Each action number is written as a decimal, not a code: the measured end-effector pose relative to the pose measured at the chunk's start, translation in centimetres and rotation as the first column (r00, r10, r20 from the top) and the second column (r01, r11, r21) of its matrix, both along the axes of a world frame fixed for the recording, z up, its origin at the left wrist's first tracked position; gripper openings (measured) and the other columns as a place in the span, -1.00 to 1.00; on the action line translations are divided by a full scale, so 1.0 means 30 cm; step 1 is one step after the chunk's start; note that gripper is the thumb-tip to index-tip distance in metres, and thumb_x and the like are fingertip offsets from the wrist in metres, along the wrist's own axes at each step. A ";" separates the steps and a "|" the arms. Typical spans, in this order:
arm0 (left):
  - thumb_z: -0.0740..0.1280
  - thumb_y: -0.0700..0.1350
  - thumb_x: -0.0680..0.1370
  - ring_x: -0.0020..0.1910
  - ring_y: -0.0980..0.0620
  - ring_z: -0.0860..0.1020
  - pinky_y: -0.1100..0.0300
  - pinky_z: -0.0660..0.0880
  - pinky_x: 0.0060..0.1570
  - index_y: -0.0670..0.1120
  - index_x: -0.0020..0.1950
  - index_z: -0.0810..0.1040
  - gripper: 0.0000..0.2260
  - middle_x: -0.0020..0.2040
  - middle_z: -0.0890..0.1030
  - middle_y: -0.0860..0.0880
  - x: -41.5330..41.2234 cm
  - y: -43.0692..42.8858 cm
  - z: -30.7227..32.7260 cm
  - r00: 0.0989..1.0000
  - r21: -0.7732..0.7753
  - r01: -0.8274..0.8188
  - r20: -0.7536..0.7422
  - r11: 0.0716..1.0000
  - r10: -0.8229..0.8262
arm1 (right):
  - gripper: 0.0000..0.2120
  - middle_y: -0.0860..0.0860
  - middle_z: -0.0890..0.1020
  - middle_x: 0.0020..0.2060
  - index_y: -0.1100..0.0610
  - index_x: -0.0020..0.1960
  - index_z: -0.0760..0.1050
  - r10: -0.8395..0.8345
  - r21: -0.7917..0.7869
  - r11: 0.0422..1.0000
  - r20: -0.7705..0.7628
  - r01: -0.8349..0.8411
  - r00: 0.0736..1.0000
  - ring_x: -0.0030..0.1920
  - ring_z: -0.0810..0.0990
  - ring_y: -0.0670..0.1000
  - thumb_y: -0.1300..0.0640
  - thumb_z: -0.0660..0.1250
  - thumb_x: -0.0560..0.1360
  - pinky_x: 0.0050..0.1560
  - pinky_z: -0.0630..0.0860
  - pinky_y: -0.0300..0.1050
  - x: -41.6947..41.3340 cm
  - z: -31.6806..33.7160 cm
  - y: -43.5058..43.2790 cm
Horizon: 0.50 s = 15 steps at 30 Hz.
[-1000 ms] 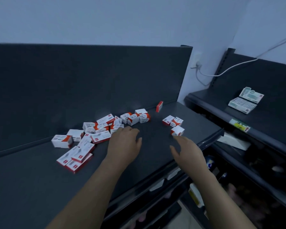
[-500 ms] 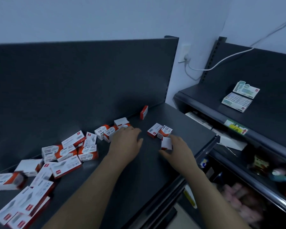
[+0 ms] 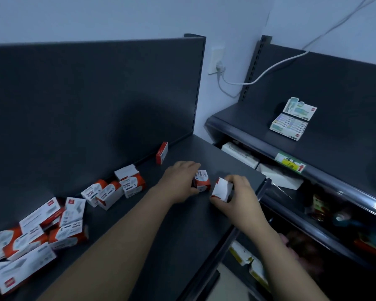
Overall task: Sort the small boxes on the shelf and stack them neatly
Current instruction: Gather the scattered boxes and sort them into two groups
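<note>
Gathering strays at the right end of the dark grey metal shelf, the left grip clamps one small white-and-red cardboard box low over it. The right grip pinches a tilted second box just beside it. The next move is probably squaring both into a stack, while the scattered boxes wait to the left.

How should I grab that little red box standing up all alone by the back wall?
Pinch the upright box near its top, with thumb and finger on opposite sides, coming from above and in front. It stands on a small end close to the back panel, so reaching behind looks hard and a sideways push could tip it.
</note>
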<state>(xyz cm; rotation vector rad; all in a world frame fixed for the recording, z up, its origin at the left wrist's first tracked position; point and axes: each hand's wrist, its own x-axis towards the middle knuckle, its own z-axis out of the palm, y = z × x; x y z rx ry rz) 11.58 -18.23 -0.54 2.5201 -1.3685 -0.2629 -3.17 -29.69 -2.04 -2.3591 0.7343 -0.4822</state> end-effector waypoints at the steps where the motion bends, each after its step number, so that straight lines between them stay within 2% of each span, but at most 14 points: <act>1: 0.35 0.06 0.52 0.49 -0.04 0.11 0.01 0.15 0.43 -0.03 0.54 0.10 -0.32 0.52 0.18 0.00 -0.002 -0.019 -0.005 1.000 0.015 0.004 -0.010 1.000 -0.004 | -0.58 -0.08 0.42 0.05 0.02 0.11 0.39 0.001 0.011 1.000 0.013 -0.001 1.000 -0.06 0.48 -0.09 0.01 0.49 0.34 -0.07 0.47 -0.17 0.001 0.002 -0.011; 4: 0.30 0.10 0.54 0.45 -0.04 0.18 0.05 0.16 0.38 -0.02 0.51 0.18 -0.40 0.46 0.30 -0.03 -0.015 -0.054 -0.012 1.000 0.021 -0.017 0.009 1.000 0.017 | -0.58 -0.07 0.40 0.07 0.03 0.14 0.37 0.018 0.013 1.000 0.041 -0.018 0.999 -0.09 0.46 -0.12 0.03 0.47 0.37 -0.10 0.42 -0.22 0.010 0.001 -0.046; 7: 0.32 0.10 0.53 0.40 -0.02 0.24 0.09 0.19 0.36 0.00 0.49 0.22 -0.42 0.41 0.36 -0.01 -0.035 -0.030 -0.012 0.996 -0.061 -0.085 -0.017 0.995 0.084 | -0.51 -0.10 0.35 0.14 0.01 0.26 0.33 0.054 0.056 0.997 0.052 -0.057 0.997 -0.04 0.45 -0.13 0.03 0.44 0.40 -0.08 0.40 -0.25 0.025 -0.006 -0.065; 12: 0.35 0.01 0.52 0.31 0.04 0.37 0.25 0.30 0.25 -0.01 0.50 0.19 -0.40 0.39 0.28 0.02 -0.090 0.127 0.003 0.954 -0.282 -0.292 -0.157 0.914 0.256 | -0.50 -0.08 0.38 0.15 -0.01 0.30 0.34 0.160 0.058 0.984 0.152 -0.170 0.975 -0.04 0.46 -0.18 0.02 0.42 0.41 -0.06 0.36 -0.31 0.082 -0.014 -0.011; 15: 0.36 -0.02 0.51 0.23 0.09 0.41 0.34 0.29 0.15 0.00 0.51 0.15 -0.36 0.37 0.22 0.05 -0.146 0.254 0.008 0.908 -0.331 -0.419 -0.178 0.846 0.380 | -0.59 -0.07 0.43 0.09 -0.06 0.26 0.35 0.255 0.040 0.963 0.169 -0.266 0.952 -0.05 0.46 -0.21 -0.05 0.36 0.45 -0.09 0.36 -0.26 0.107 -0.017 0.058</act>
